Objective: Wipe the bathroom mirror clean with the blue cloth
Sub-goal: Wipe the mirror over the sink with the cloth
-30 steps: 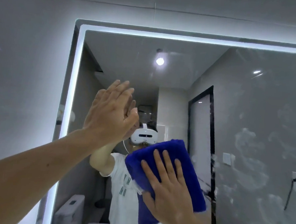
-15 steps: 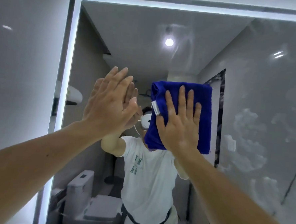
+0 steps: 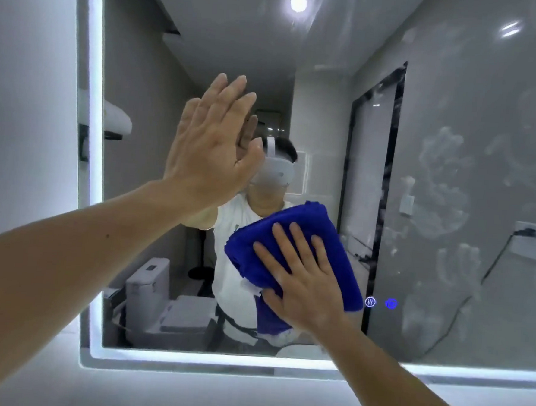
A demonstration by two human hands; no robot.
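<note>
We work w/ a single view: wide-angle head cam. It faces the bathroom mirror (image 3: 450, 72) nearly square-on, pitched slightly down, so the lower lit edge (image 3: 219, 358) and the wall (image 3: 186, 392) below it sit in frame; the mirror's top is cropped. Range is near: the left hand (image 3: 210, 149) lies flat on the glass. The reflection shows the cam's own pos., i.e. the white headset (image 3: 278, 172), approx. frame centre.
</note>
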